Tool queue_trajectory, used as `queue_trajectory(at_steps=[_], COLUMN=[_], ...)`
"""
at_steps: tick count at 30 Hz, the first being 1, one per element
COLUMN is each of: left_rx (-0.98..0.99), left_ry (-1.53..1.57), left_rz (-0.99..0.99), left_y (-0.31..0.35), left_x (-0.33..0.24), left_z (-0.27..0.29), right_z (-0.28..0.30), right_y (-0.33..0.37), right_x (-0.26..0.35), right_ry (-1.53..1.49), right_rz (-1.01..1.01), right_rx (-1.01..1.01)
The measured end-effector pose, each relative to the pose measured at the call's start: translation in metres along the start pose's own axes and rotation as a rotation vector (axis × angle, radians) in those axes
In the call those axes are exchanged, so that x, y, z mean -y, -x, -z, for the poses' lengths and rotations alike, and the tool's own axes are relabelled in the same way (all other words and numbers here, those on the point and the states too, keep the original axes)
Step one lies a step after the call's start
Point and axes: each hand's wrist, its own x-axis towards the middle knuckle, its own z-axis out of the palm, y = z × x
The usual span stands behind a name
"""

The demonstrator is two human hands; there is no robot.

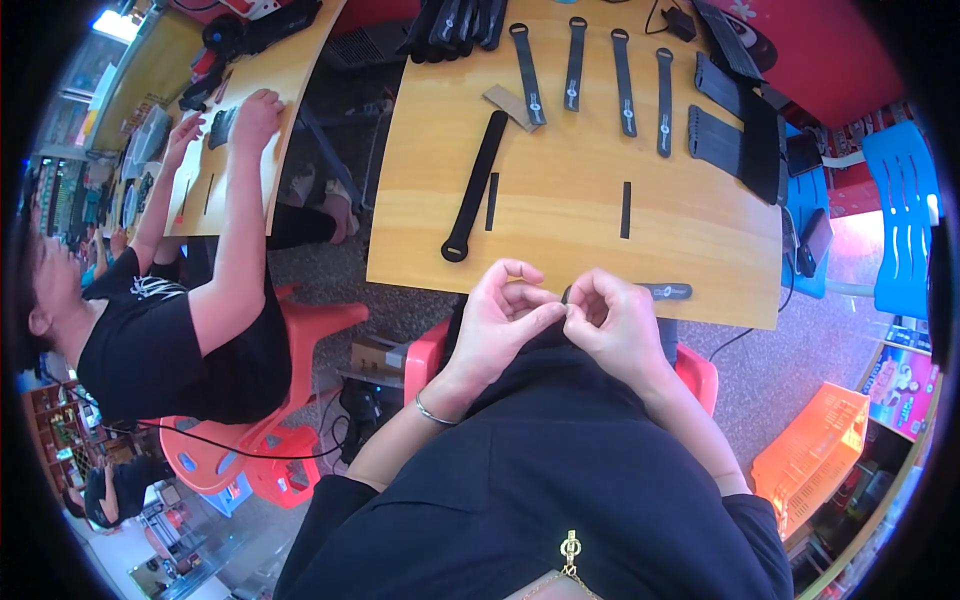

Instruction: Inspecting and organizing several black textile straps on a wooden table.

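Just past the table's near edge, my left hand [507, 315] and my right hand [618, 322] meet with pinched fingers. Between them shows a dark bit of a black strap [672, 291], whose rounded, printed end sticks out to the right of my right hand. The strap's middle is hidden behind that hand. My left thumb and fingertips close at the strap's other end, touching my right fingertips. Ahead on the table [560, 245], a plain black strap with a ringed end [478, 185] lies slanted, partly over a small brown card piece [512, 105].
Several printed straps [573, 65] lie spread along the table's far side. Bundled straps [715, 135] sit at right, more [455, 25] at far left. Two dark strips [626, 210] mark the tabletop. A co-worker [170, 310] sits left; an orange crate [810, 455] stands right.
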Motion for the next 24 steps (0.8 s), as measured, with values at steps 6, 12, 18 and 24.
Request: queue_trajectory(at_steps=[6, 12, 18, 24], left_rx=[0.011, 0.006, -0.018, -0.05], left_ry=[0.03, 0.025, -0.068, -0.012], left_rz=[-0.039, -0.071, -0.205, -0.196], left_y=[0.0, -0.001, 0.001, -0.005], left_x=[0.008, 0.01, 0.017, 0.025], left_z=[-0.002, -0.007, -0.016, -0.017], right_z=[0.001, -0.006, -0.008, -0.011], right_y=[0.0, 0.008, 0.008, 0.003], right_x=[-0.001, -0.004, -0.029, -0.019], right_ry=[0.091, 0.013, -0.199, 0.016], right_rz=[0.079, 0.054, -0.064, 0.228], right_rx=[-0.022, -0.123, -0.099, -0.241])
